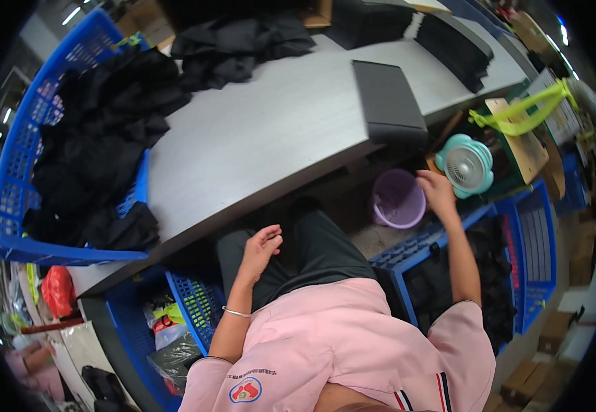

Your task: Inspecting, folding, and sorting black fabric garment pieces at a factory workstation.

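My left hand hangs over my lap with loosely bent fingers and nothing visible in it. My right hand reaches out to the right, its fingertips overlapping the rim of a purple plastic bin. The fingers there look loosely curved and hold nothing I can see; whether they touch the rim I cannot tell. Small scraps lie inside the bin. Just beyond that hand stands a turquoise flower-shaped fan with a round grille.
A grey-white table spans the front, bearing a dark grey box-like block. Black cloth fills a blue crate at left. Blue crates flank me: the left one holds bagged items, the right one black pieces.
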`<state>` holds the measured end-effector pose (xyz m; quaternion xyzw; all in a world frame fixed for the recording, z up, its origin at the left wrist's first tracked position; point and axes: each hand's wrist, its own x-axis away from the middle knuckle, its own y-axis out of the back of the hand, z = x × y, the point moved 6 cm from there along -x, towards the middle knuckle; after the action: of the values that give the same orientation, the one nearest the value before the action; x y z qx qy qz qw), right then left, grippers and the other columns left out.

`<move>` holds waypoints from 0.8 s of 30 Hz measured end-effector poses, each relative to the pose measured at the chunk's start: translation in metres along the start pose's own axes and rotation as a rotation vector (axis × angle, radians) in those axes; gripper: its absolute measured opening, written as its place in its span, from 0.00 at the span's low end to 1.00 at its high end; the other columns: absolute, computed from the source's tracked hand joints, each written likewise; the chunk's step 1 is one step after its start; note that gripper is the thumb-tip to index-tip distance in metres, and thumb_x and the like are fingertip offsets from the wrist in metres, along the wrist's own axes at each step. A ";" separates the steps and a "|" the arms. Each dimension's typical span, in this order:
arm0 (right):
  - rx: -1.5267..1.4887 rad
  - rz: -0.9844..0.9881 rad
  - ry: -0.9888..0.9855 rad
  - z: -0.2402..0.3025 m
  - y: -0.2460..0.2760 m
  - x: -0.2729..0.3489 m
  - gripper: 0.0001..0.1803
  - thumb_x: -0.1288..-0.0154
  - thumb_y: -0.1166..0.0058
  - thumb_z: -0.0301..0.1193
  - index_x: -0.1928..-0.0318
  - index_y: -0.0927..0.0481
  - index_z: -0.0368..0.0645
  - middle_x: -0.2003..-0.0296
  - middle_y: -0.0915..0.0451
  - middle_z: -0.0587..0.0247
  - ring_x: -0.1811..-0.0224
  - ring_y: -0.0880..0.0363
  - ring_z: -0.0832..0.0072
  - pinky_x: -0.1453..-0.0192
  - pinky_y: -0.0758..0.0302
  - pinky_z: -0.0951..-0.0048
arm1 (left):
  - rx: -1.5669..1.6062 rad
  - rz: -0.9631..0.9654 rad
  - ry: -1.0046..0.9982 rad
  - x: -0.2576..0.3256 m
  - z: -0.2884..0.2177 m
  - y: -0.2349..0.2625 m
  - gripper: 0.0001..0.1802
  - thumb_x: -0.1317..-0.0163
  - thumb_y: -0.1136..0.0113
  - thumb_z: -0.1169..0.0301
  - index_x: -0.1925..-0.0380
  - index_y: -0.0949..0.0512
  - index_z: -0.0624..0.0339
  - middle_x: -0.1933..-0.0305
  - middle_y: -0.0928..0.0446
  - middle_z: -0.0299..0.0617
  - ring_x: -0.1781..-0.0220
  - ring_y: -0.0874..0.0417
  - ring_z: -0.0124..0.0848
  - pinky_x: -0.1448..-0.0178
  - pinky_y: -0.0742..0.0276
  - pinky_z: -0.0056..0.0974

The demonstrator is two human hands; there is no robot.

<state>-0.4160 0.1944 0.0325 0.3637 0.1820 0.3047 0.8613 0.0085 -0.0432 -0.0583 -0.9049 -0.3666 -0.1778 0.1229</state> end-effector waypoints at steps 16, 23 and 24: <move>-0.906 0.415 -0.001 0.316 -0.293 -0.243 0.33 0.38 0.33 0.36 0.32 0.27 0.47 0.48 0.23 0.63 0.46 0.26 0.74 0.43 0.29 0.72 | -0.040 0.093 -0.127 -0.004 0.012 0.007 0.25 0.34 0.34 0.66 0.37 0.24 0.59 0.49 0.18 0.46 0.45 0.18 0.29 0.41 0.23 0.33; -0.895 0.573 0.309 0.340 -0.268 -0.142 0.31 0.34 0.39 0.38 0.32 0.27 0.45 0.28 0.34 0.52 0.19 0.53 0.64 0.21 0.55 0.64 | -0.155 -0.287 -0.526 0.025 -0.091 0.022 0.23 0.40 0.32 0.75 0.42 0.21 0.58 0.50 0.17 0.44 0.55 0.14 0.28 0.48 0.19 0.31; -0.822 0.565 0.396 0.335 -0.259 -0.113 0.30 0.34 0.40 0.37 0.32 0.26 0.44 0.29 0.33 0.53 0.19 0.52 0.63 0.21 0.54 0.63 | -0.319 -0.380 -0.599 0.036 -0.126 0.025 0.25 0.41 0.33 0.77 0.42 0.23 0.60 0.46 0.18 0.47 0.48 0.15 0.35 0.43 0.20 0.37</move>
<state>-0.2195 -0.1950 0.0766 -0.0335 0.1019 0.6334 0.7663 0.0211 -0.0821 0.0684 -0.8405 -0.5151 0.0200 -0.1671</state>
